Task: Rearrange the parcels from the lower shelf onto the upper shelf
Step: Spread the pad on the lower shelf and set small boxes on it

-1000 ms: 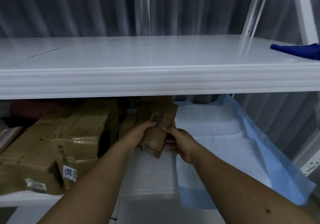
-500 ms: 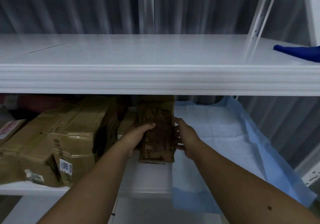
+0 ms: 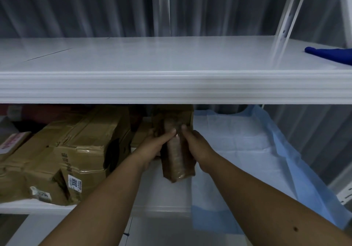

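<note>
A small brown taped parcel (image 3: 177,160) is held upright between both hands over the lower shelf (image 3: 162,196), just under the upper shelf's front edge. My left hand (image 3: 152,146) grips its left side and my right hand (image 3: 196,146) grips its right side, fingertips meeting on its top face. Behind it another brown parcel (image 3: 182,115) is partly hidden by the shelf edge. Several larger cardboard parcels (image 3: 80,146) are stacked at the left of the lower shelf. The white upper shelf (image 3: 152,59) is bare in the middle.
A blue cloth-like item (image 3: 329,54) lies at the right end of the upper shelf. A light blue sheet (image 3: 257,150) covers the right half of the lower shelf. White rack uprights (image 3: 285,22) stand at the right, with grey curtain behind.
The parcel has been turned from tilted to upright and narrow side toward me. Both hands shifted up its sides, fingertips now meeting on top.
</note>
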